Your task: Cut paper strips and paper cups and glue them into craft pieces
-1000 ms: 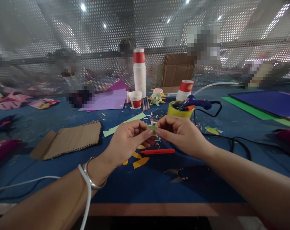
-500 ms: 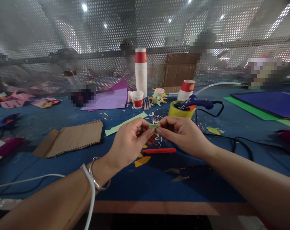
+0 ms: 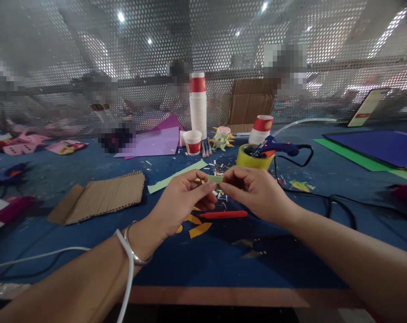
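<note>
A small light green paper piece (image 3: 215, 179) is pinched between my two hands above the blue table. My left hand (image 3: 186, 195) grips its left end with thumb and fingers, and my right hand (image 3: 253, 190) pinches its right end. Just below them lies a red marker (image 3: 223, 215), with orange paper scraps (image 3: 200, 230) to its lower left. Dark-handled snips (image 3: 252, 247) rest nearer the table's front edge. Behind my left hand a long light green strip (image 3: 179, 175) lies flat.
Beyond my right hand a blue glue gun (image 3: 279, 146) rests on a yellow tape roll (image 3: 255, 158), its black cord trailing right. Paper cups (image 3: 198, 107) stand stacked at the back. Corrugated cardboard (image 3: 106, 196) lies left; purple sheets (image 3: 159, 140) are behind. A white cable crosses my left wrist.
The green piece has turned so that more of its flat face shows. My left hand's fingers have shifted slightly under it, and the view has tilted up a little.
</note>
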`<state>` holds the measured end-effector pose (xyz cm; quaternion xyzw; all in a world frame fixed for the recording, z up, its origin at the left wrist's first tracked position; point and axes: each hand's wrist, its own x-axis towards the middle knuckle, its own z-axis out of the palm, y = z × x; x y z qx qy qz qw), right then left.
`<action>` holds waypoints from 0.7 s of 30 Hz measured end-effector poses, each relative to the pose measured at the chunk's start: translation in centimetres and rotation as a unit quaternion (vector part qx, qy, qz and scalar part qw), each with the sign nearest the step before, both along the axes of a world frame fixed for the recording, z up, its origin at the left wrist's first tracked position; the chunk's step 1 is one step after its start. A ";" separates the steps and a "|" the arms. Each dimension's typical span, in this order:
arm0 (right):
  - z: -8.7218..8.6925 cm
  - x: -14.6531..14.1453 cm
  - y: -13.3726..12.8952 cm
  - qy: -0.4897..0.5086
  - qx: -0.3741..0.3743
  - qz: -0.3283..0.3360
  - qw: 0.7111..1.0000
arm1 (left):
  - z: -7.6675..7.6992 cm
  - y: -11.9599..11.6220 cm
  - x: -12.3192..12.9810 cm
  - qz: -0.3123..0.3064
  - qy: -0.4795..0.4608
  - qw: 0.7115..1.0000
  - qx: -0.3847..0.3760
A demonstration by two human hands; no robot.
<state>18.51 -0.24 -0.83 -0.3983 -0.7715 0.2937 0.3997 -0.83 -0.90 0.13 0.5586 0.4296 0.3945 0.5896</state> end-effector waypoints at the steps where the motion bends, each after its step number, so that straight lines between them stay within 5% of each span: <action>1: 0.0 0.0 0.0 -0.003 0.012 -0.004 1.000 | 0.0 0.0 0.0 -0.002 -0.011 1.000 -0.017; 11: -0.1 0.0 -0.2 -0.027 0.123 -0.032 0.991 | 0.2 0.6 -0.3 -0.063 -0.172 0.973 -0.137; 21: -0.1 0.1 -0.2 -0.061 0.215 0.004 0.975 | 0.3 0.8 -0.3 -0.006 -0.139 0.984 -0.111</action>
